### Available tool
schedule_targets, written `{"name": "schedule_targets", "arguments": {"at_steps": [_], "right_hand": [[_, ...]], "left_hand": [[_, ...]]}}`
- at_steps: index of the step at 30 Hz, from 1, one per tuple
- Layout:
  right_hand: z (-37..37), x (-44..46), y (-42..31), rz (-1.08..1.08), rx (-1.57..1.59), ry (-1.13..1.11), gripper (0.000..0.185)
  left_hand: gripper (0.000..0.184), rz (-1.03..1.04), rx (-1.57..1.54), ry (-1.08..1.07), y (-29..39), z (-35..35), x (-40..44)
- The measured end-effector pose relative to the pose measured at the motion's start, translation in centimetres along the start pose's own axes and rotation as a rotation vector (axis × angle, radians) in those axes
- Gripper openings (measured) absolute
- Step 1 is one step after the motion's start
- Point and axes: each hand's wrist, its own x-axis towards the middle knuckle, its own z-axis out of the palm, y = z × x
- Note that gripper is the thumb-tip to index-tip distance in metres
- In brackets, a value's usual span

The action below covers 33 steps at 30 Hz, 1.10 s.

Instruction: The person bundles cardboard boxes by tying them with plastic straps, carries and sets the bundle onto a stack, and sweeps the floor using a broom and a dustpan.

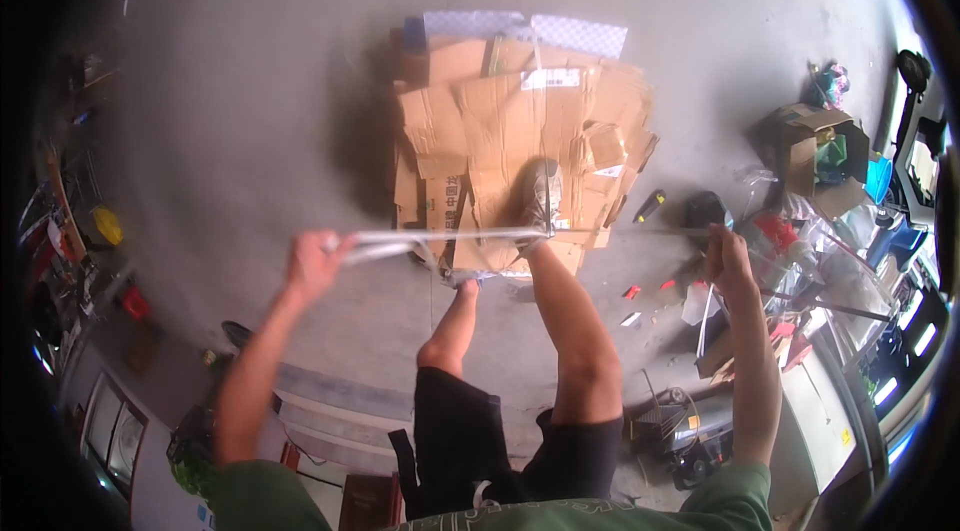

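A pale strap (450,234) runs taut from side to side in front of my legs. My left hand (318,261) is closed round its left part, where a loose loop hangs. On the right, my right hand (728,256) is closed on the other part, with a loose end hanging below it. Beneath the strap lies a stack of flattened cardboard (500,131) on the floor, with a narrow strap running over its top edge. One shoe (543,193) presses on the stack; the other foot is at its near edge, partly hidden.
An open box (822,156) with green stuff inside stands at the right, beside a heap of plastic bags (800,256). A black and yellow tool (651,205) and red scraps lie on the floor. A compressor-like machine (690,431) stands lower right, clutter at far left.
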Motion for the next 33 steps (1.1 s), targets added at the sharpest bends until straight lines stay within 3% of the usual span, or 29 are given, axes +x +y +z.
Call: {"name": "schedule_targets", "arguments": {"at_steps": [2, 4, 6, 7, 9, 14, 16, 17, 18, 19, 20, 21, 22, 23, 24, 25, 26, 27, 28, 29, 31, 33], "right_hand": [[2.1, 5.6, 2.0, 0.004, 0.012, -0.037, 0.038], [5.6, 11.2, 4.6, -0.123, 0.107, -0.021, 0.033], [6.1, 18.2, 6.2, -0.173, 0.0, -0.037, 0.032], [6.4, 21.0, 5.2, -0.035, 0.043, 0.129, 0.029], [6.4, 24.7, 5.6, -0.029, 0.04, 0.075, 0.028], [6.4, 32.3, 8.4, 0.011, 0.032, 0.025, 0.028], [7.2, 34.8, 9.3, 0.036, -0.135, 0.052, 0.023], [8.2, 35.4, 9.7, -0.005, -0.165, 0.121, 0.022], [8.2, 37.1, 10.9, -0.023, -0.151, 0.115, 0.022], [9.0, 36.8, 10.2, -0.043, -0.178, 0.146, 0.024], [9.5, 35.8, 10.7, -0.048, -0.192, 0.188, 0.026], [9.8, 34.4, 10.6, -0.07, -0.267, 0.223, 0.028], [9.4, 34.9, 11.8, -0.103, -0.207, 0.259, 0.034], [8.8, 34.5, 12.8, -0.108, -0.279, 0.281, 0.039], [8.2, 34.1, 13.7, -0.111, -0.351, 0.304, 0.048], [6.9, 34.7, 15.2, -0.175, -0.496, 0.336, 0.043], [4.2, 37.2, 17.1, -0.415, -0.984, 0.337, 0.053], [1.4, 39.2, 18.9, -0.648, -1.495, 0.405, 0.073], [-1.0, 40.9, 21.0, -0.804, -1.771, 0.51, 0.096], [-0.8, 38.6, 20.0, -0.747, -1.549, 0.422, 0.071], [2.8, 28.6, 16.7, -0.24, -0.234, 0.268, 0.029], [3.7, 21.9, 15.4, -0.282, -0.082, 0.153, 0.028]], "left_hand": [[0.048, 0.051, 0.107, 0.025, -5.0, -0.6, 6.6], [0.049, 0.038, 0.195, 0.028, -8.3, 0.0, 12.4], [0.05, -0.019, 0.232, 0.046, -11.2, 1.1, 17.0], [0.051, -0.069, 0.259, 0.05, -12.1, 1.3, 18.9], [0.053, -0.09, 0.242, 0.029, -14.2, 2.6, 22.3], [0.057, -0.023, 0.365, 0.038, -20.7, 5.6, 27.2], [0.054, -0.135, 0.275, 0.153, -22.5, 7.1, 27.8], [0.054, -0.072, 0.3, 0.152, -22.1, 8.7, 28.4], [0.054, -0.183, 0.27, 0.108, -25.4, 10.8, 30.2], [0.046, -0.215, 0.27, 0.158, -24.6, 13.0, 30.3], [0.033, -0.246, 0.081, 0.167, -26.2, 15.7, 31.1], [0.02, -0.059, 0.139, 0.385, -27.0, 18.4, 30.9], [0.014, -0.227, 0.094, 0.335, -25.2, 19.0, 30.3], [0.013, -0.262, 0.183, 0.413, -27.0, 20.9, 30.6], [0.012, -0.297, 0.077, 0.404, -26.6, 21.5, 30.2], [0.013, -0.166, -0.02, 0.621, -28.7, 23.2, 30.5], [0.017, -0.235, 0.014, 0.519, -28.1, 22.0, 30.5], [0.03, -0.329, -0.2, 0.557, -25.0, 20.5, 29.3], [0.046, -0.14, 0.018, 0.542, -24.1, 18.5, 27.7], [0.053, -0.146, 0.112, 0.463, -25.1, 17.0, 27.4], [0.052, -0.24, 0.006, 0.406, -25.4, 14.3, 26.7], [0.047, -0.317, 0.097, 0.483, -25.7, 12.2, 26.5]]}}
